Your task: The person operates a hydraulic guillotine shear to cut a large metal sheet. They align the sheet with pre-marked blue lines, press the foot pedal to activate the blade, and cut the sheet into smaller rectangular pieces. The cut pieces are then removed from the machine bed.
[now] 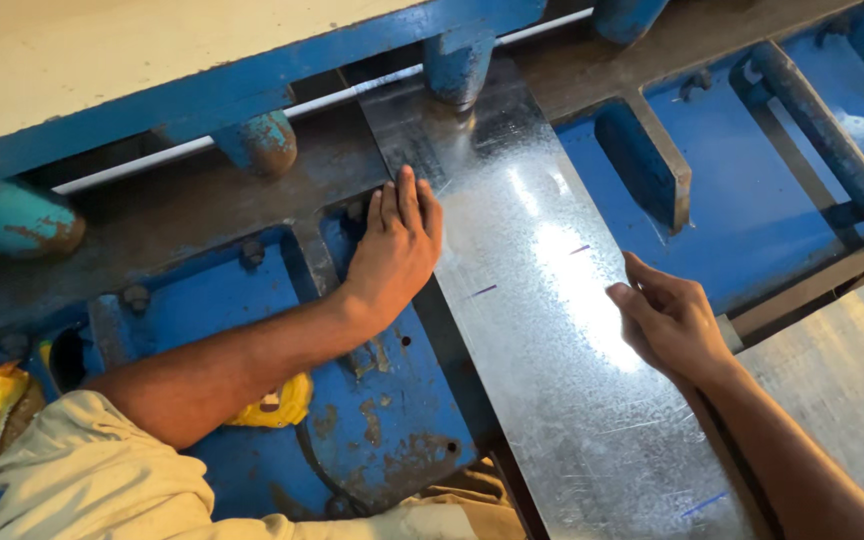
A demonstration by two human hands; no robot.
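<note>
The sheet [552, 330] is a long strip of shiny galvanised steel — spangled, glaring where light hits it — lying flat on the blue machine bed, its far end tucked under the clamps. Short dark pen marks sit across its middle and near end.

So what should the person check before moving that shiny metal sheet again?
1. Left hand steadying the metal sheet: ok, fingers lie along its left edge.
2. Right hand on the sheet: ok, it rests at the right edge.
3. Fingers away from the blue clamp feet: ok, both hands sit well back from them.
4. Sheet flat on the machine table: ok, no lifted corner shows.
5. Pen marks lined up with the cutting edge: cannot tell, the edge is hidden under the blue beam.
6. Yellow tape measure off the sheet: ok, it lies under the left forearm.
</note>
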